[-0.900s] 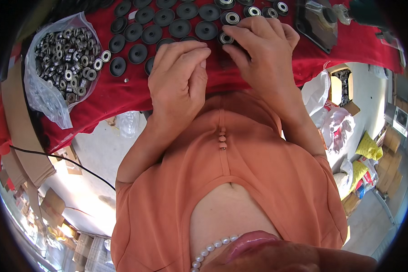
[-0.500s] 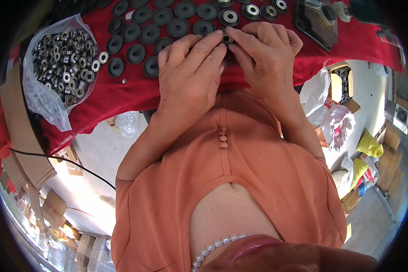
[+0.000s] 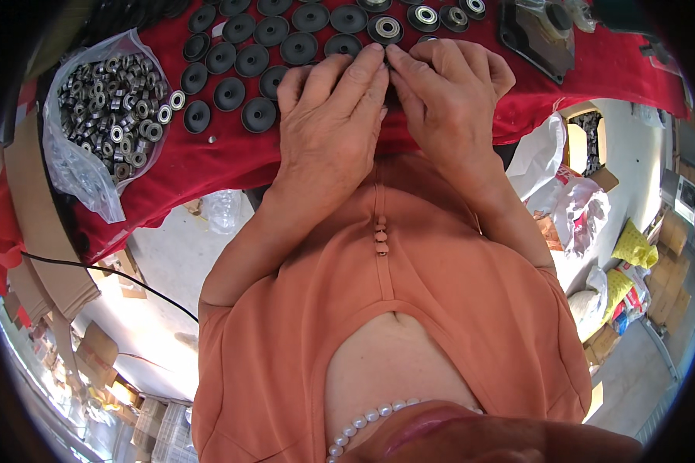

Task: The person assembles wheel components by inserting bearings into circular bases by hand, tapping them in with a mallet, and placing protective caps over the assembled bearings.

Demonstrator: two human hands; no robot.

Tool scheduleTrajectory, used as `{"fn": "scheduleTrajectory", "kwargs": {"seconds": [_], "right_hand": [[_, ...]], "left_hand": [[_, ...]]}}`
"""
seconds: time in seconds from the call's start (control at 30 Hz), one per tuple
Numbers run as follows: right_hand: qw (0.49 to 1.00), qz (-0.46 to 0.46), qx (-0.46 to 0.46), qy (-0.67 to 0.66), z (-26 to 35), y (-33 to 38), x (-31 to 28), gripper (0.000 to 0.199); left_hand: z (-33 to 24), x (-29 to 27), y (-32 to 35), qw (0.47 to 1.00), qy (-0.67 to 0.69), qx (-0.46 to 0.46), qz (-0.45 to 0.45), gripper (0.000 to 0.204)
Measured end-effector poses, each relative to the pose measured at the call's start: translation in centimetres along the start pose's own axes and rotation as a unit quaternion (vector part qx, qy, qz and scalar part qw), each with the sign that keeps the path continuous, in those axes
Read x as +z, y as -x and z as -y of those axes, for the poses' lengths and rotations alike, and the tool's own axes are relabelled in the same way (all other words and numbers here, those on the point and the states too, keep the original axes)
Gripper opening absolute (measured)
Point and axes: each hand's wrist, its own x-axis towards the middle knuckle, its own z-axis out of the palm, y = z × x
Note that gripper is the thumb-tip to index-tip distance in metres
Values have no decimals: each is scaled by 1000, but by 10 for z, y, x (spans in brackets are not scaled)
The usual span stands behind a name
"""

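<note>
My left hand [image 3: 336, 116] and my right hand [image 3: 454, 100] meet over the near edge of the red-covered table, thumbs and forefingers closed together. Between their tips the ball bearing is now almost wholly hidden by the fingers; whether it sits in a disc there, I cannot tell. Just beyond the fingers lies a black round disc with a silver ball bearing [image 3: 385, 28] at its centre. Several more discs to its right also hold bearings. Left of these, rows of bare black discs [image 3: 228, 93] with small central hubs lie on the cloth, some partly behind my left hand.
A clear plastic bag [image 3: 93, 193] full of loose bearings [image 3: 108, 116] stands open at the left, with loose bearings [image 3: 164, 114] by its edge. A dark metal plate-like device [image 3: 544, 50] is at the back right. Red cloth [image 3: 158, 197] hangs over the table's front.
My fingertips have drawn slightly further over the bearing, which showed between them before and is now covered. My left hand has shifted slightly right. The discs look otherwise unchanged.
</note>
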Motion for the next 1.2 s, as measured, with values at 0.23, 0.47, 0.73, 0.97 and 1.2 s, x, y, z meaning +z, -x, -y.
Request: {"fn": "scheduleTrajectory", "kwargs": {"seconds": [0.23, 0.47, 0.73, 0.97, 1.2], "right_hand": [[1000, 5, 10, -4, -1, 4, -6, 15], [997, -30, 57, -42, -16, 17, -25, 29], [994, -54, 71, -67, -30, 28, -24, 30], [993, -63, 97, -30, -47, 33, -26, 29], [992, 14, 109, 54, -36, 40, -20, 37]], "left_hand": [[-6, 1, 1, 998, 63, -17, 24, 53], [-17, -1, 0, 997, 28, -36, 63, 62], [-20, 2, -4, 996, -20, -13, 86, 72], [-24, 3, -9, 994, -22, 3, 104, 75], [-22, 7, -7, 993, -41, 20, 109, 72]]}}
